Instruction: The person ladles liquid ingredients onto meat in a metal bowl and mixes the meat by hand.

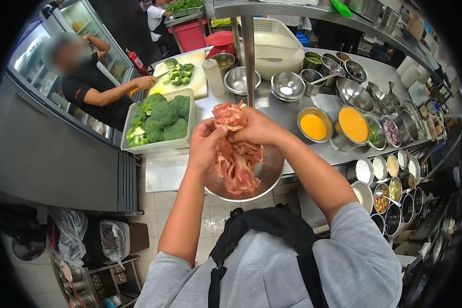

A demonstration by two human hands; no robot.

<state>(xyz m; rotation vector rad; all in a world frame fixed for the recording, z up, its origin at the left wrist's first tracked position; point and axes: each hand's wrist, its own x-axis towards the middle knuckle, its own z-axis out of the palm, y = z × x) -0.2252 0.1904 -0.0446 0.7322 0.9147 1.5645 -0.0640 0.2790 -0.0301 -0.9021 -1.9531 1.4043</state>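
Both my hands grip a clump of raw meat [229, 116] above a metal bowl. My left hand [206, 141] has its thumb pressed against the meat from the left. From the other side my right hand [259, 127] closes round it, with most of its fingertips hidden. More pinkish raw meat slices [238, 172] hang and lie below, over the steel mixing bowl [272, 172] at the counter's near edge. Whether the hanging slices are joined to the clump in my hands, I cannot tell.
Left stands a tub of broccoli [131, 145]; behind it a co-worker [100, 87] holds a knife at a cutting board [199, 88]. A shelf post [248, 56] rises beyond my hands. Orange liquid fills containers [353, 124] on the right, near stacked steel bowls [287, 85] and seasoning pots [364, 171].
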